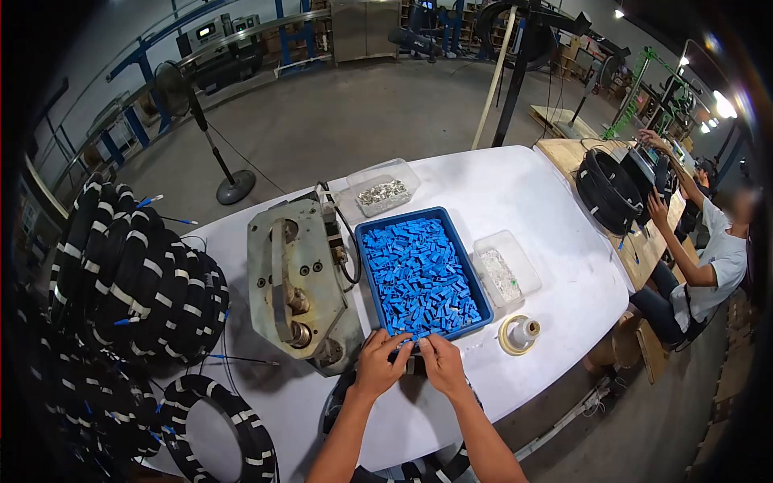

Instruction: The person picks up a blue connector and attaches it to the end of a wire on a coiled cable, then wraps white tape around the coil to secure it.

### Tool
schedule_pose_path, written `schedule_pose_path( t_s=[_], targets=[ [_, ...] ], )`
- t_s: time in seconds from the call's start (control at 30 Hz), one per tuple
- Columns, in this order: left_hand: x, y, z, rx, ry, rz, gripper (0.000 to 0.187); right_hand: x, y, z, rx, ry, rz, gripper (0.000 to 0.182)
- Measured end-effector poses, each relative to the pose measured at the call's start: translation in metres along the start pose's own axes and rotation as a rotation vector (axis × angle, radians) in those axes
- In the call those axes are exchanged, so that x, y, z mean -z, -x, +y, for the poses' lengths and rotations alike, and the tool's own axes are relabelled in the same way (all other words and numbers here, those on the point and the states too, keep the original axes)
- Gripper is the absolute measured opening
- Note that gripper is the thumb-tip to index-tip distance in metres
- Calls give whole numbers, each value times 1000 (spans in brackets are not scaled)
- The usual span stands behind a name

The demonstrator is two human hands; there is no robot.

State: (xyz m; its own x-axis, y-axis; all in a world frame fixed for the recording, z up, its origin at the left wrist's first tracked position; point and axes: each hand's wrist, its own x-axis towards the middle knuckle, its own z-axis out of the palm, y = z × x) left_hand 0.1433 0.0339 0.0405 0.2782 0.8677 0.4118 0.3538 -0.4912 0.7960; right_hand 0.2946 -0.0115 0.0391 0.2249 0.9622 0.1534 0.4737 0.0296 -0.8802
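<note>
My left hand (380, 364) and my right hand (442, 364) meet at the near edge of a dark blue tray (482, 299). Both are closed, fingertips pinched around a small blue connector (414, 338) that the fingers mostly cover. Heaped in the tray are many similar blue plastic connectors (419, 270). Beneath my forearms, a black cable coil (332, 406) shows in part near the table edge. A worn metal machine (266, 249) with a curved bar stands close to the left of my left hand.
Taped black cable coils (137, 266) are stacked at the left; another coil (256, 435) lies in front. Clear bins hold small metal parts (382, 193) and white parts (501, 274). A spool (525, 330) stands at right. A co-worker (717, 249) sits beyond, near black coils (609, 190).
</note>
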Motion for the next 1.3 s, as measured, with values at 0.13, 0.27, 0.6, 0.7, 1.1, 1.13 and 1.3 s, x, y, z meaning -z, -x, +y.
schedule_pose_path(
  t_s=[0.13,0.27,0.6,0.7,1.1,1.13,1.3],
  targets=[
    [4,6,-8,-17,20,-56,11,9,-1,-4,-37,-52,-129,28],
    [10,7,-8,-23,-12,-142,10,12,4,-3,21,-48,-128,15],
    [8,4,-9,74,11,-126,7,20,10,7,126,-8,-167,16],
    [10,2,-8,134,56,-92,7,18,11,7,142,42,-173,19],
    [-1,4,-7,128,78,-69,8,11,24,-2,178,284,-155,28],
    [-1,4,-6,141,64,-68,8,12,25,-2,174,280,-155,28],
    [-3,1,-9,294,98,-19,11,21,9,-1,200,300,-238,23]
  ],
)
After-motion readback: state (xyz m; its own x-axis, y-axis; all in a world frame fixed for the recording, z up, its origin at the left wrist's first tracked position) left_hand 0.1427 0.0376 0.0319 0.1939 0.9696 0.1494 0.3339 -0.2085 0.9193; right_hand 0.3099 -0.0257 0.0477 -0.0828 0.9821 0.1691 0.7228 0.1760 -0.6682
